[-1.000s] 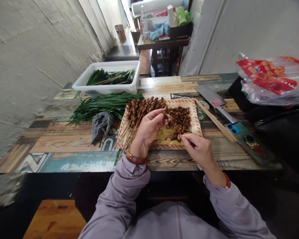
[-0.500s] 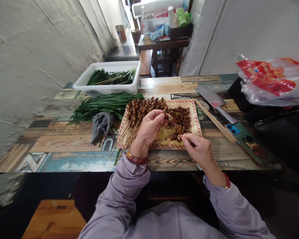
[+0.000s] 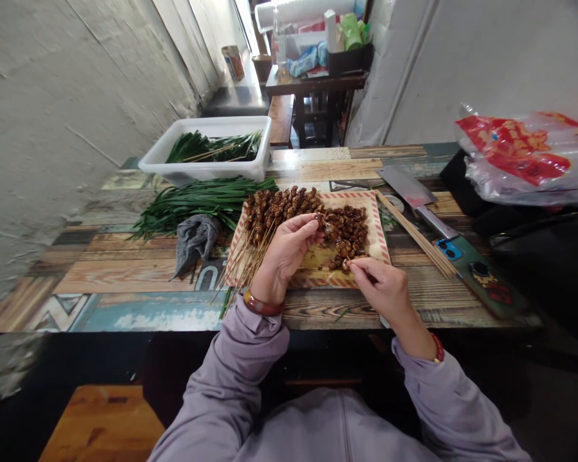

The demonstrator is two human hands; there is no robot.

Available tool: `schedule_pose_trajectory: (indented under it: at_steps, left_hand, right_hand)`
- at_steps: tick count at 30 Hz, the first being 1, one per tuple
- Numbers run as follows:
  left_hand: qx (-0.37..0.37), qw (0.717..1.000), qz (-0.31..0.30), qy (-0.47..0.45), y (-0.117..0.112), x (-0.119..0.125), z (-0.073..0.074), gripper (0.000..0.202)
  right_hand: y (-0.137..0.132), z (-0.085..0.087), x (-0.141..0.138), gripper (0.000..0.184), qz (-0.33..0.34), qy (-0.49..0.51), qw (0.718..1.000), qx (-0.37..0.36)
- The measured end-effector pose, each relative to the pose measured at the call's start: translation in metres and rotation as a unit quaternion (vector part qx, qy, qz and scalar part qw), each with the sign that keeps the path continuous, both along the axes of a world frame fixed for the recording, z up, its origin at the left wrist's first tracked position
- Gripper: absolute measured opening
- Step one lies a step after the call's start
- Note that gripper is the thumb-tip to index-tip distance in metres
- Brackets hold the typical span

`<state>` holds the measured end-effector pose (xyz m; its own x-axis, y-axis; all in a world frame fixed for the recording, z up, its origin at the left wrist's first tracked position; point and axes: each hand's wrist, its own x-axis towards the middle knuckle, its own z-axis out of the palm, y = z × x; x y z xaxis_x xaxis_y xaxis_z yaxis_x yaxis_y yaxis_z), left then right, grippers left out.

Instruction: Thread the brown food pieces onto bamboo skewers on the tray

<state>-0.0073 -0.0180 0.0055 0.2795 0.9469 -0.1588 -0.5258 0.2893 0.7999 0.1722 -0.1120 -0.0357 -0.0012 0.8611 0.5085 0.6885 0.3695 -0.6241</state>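
A red-striped tray (image 3: 379, 242) lies on the wooden table (image 3: 125, 276). It holds finished brown meat skewers (image 3: 270, 215) on its left side and a pile of loose brown meat pieces (image 3: 349, 231) on its right. My left hand (image 3: 284, 256) hovers over the tray's middle, fingers pinched on a meat piece at the pile's edge. My right hand (image 3: 383, 289) rests at the tray's near right corner, pinched on a thin skewer whose tip points into the pile.
Green chives (image 3: 197, 202) and a grey cloth (image 3: 195, 237) lie left of the tray. A white tub (image 3: 212, 170) of chives stands behind. Bare bamboo skewers (image 3: 417, 234), a cleaver (image 3: 414, 192) and a phone (image 3: 479, 276) lie to the right. A plastic bag (image 3: 525, 157) sits far right.
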Motion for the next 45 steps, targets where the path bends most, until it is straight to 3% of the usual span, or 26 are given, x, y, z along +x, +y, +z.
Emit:
schedule_pose_trajectory:
  at_steps: [17, 26, 38, 45]
  left_hand:
    - [0.012, 1.000, 0.005, 0.007, -0.001, 0.001, 0.003, 0.036]
    - [0.016, 0.999, -0.047, 0.009, 0.000, -0.002, 0.002, 0.031]
    - [-0.005, 0.999, 0.041, -0.030, 0.008, -0.004, -0.005, 0.022]
    - [-0.008, 0.998, 0.048, -0.039, 0.008, -0.005, -0.008, 0.021]
  right_hand:
    - [0.001, -0.001, 0.001, 0.019, -0.008, -0.015, 1.000, 0.009]
    - [0.000, -0.002, 0.001, 0.019, 0.009, -0.006, 1.000, 0.017]
    - [-0.002, 0.001, 0.000, 0.018, 0.019, -0.006, 1.000, 0.009]
    - [-0.002, -0.001, 0.000, 0.018, 0.036, -0.016, 0.999, 0.017]
